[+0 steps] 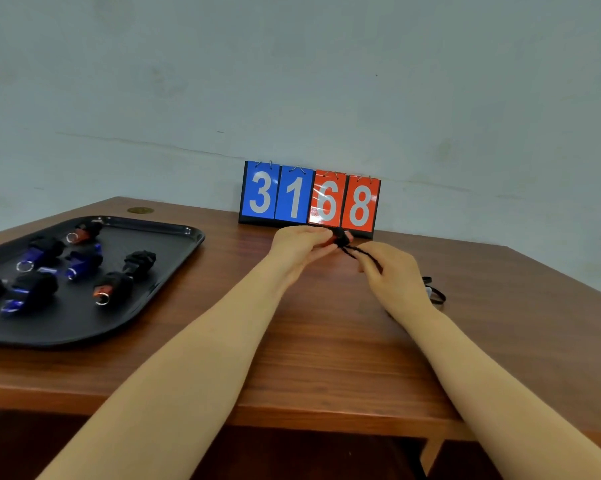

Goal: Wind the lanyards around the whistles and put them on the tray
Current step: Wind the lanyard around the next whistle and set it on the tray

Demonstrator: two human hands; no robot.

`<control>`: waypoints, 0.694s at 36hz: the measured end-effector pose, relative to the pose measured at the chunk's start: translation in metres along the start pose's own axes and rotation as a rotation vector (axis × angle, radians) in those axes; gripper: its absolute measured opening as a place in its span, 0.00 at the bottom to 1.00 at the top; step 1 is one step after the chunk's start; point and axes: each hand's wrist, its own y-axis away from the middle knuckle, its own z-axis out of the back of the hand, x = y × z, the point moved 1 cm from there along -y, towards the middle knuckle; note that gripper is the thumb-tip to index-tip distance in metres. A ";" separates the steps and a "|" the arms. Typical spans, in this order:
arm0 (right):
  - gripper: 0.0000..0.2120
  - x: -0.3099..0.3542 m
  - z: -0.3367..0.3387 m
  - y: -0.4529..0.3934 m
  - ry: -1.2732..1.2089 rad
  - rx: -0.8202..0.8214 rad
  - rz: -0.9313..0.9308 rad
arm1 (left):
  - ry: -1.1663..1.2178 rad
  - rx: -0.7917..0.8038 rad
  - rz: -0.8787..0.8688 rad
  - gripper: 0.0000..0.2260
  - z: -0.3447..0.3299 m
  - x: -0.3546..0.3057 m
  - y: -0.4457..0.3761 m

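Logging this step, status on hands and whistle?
Left hand grips red whistle. Right hand pinches lanyard, partly wound. Tray left, path clear.

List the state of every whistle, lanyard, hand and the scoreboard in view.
Red whistle: held up, partly wound.
Lanyard: loose end pinched.
Left hand: grips the red whistle.
Right hand: pinches the lanyard.
Wound whistles: lying on the tray.
Loose lanyard: unwound, on table.
Scoreboard: upright, showing 3168.
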 end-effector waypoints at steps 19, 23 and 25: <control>0.09 -0.008 0.008 -0.005 -0.755 -0.116 -0.526 | -0.247 0.337 0.006 0.08 -0.008 -0.005 0.008; 0.10 -0.010 0.004 -0.006 -0.822 -0.074 -0.607 | -0.417 0.259 -0.123 0.11 -0.014 0.005 0.006; 0.11 -0.011 0.003 -0.006 -0.906 -0.061 -0.641 | -0.636 0.196 -0.266 0.12 -0.021 0.008 0.009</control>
